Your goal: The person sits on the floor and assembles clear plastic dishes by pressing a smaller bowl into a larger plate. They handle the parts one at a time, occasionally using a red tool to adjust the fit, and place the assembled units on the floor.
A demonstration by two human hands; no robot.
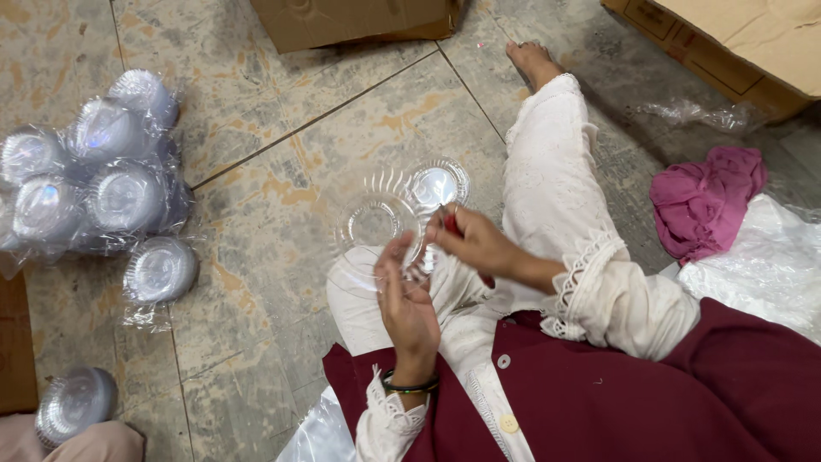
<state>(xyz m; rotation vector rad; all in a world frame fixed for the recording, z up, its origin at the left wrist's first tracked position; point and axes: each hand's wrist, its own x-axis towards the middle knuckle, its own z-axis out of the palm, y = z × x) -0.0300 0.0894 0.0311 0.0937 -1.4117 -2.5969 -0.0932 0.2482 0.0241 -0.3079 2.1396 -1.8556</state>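
The person sits on a tiled floor (282,180) with one leg stretched out, and the left hand (406,304) holds up a clear ribbed plastic dish (376,224) over the lap, its fingers curled around the dish's near rim with the thumb pressed against the edge. The right hand (475,244) sits just beside the dish's right edge, its fingertips pressed together in a pinch on a small red tool (451,222) that touches the rim. A second clear dish (439,182) lies on the floor just behind the held one, beside the white trouser leg. Well apart to the left, wrapped stacks of clear dishes (103,180) lie bundled in plastic film. A cardboard box (359,21) stands at the top, and a pink cloth (705,201) lies crumpled at the right
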